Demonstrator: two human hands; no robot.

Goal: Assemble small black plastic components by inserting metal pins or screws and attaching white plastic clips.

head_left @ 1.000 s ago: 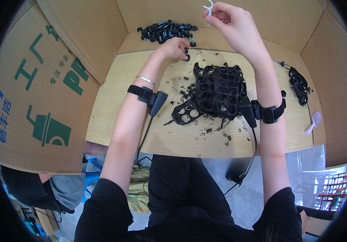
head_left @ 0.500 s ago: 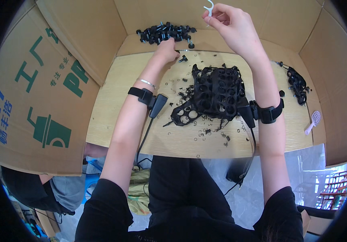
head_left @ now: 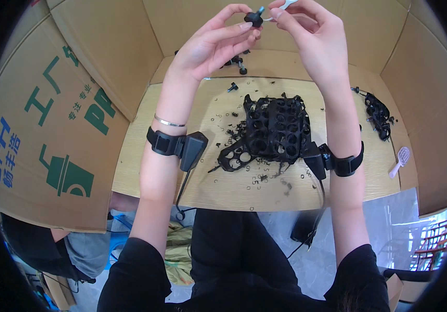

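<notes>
Raised above the far side of the table, my left hand (head_left: pixel 202 49) pinches a black knob screw (head_left: pixel 253 20) whose bluish metal stud points up. Close beside it, my right hand (head_left: pixel 323 47) grips a white floss pick (head_left: pixel 288 4) between thumb and fingers. The pick's thin point reaches the knob's right side; whether it touches cannot be told. Behind my left hand lies a pile of similar knob screws (head_left: pixel 242 69), mostly hidden by that hand. One loose knob screw (head_left: pixel 232 87) lies nearer on the table.
A stack of black moulded sheets with round holes (head_left: pixel 278 130) lies mid-table, amid small rings and black scraps. More black pieces (head_left: pixel 378 117) and a lilac paddle-shaped brush (head_left: pixel 400 162) lie at the right. Cardboard walls (head_left: pixel 67 119) enclose the table. Cables hang from both wrist straps.
My left hand has come up from the pile with a knob screw and met my right hand. The right hand has shifted slightly right, and the floss pick has tilted.
</notes>
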